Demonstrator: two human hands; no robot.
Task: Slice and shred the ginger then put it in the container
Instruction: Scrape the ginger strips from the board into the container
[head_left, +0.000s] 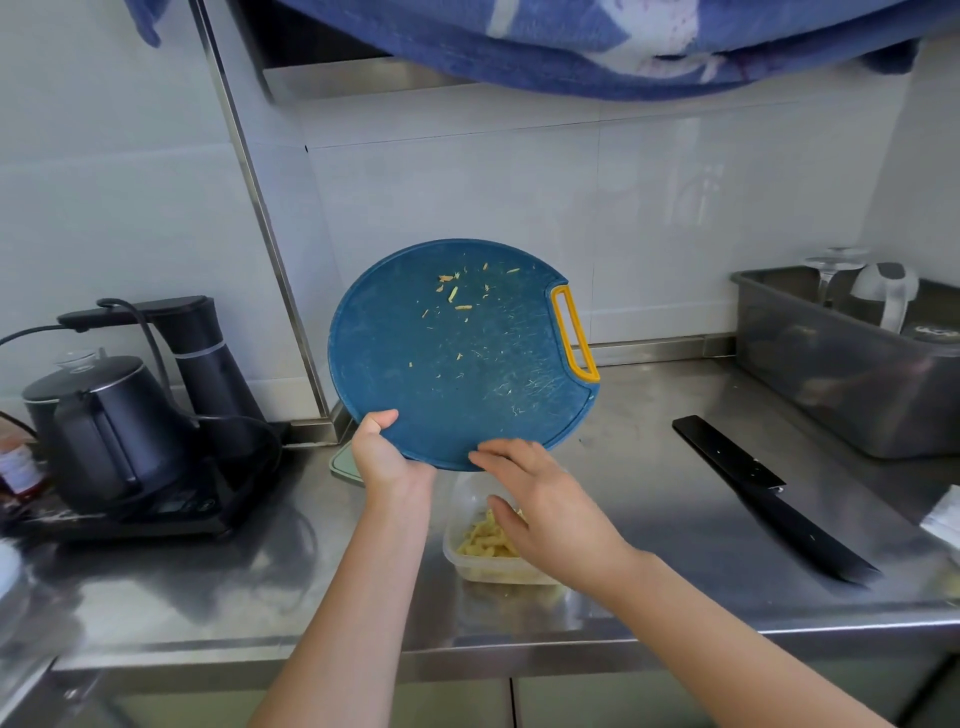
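My left hand (387, 457) has the round blue cutting board (457, 358) by its near-left edge, thumb on the top face, fingers hidden behind. The board is tilted up steeply, face toward me, its low edge over the container (470, 558). The yellow handle loop (574, 332) is on the board's right side.

My right hand (550, 504) is open, fingers spread and lightly curled, fingertips touching the board's low edge, palm over the container. That grip pinches nothing.

Most of the shredded ginger (485, 538) sits in the clear plastic container on the steel surface (649, 545), just below the board and partly hidden by my right hand. A few ginger scraps (453, 293) are stuck on the board's upper face, with scattered specks and cut marks lower down.

The black knife (769, 496) lies flat on the surface to the right, well apart from the container, handle far, blade near. A grey tub (831, 364) at far right holds a glass and a white item. A black kettle (104, 431) sits on its base at left, with a black dispenser (202, 353) behind it. A blue cloth (571, 47) hangs overhead.

No readable writing anywhere: the jar label at the far left edge is too blurred.
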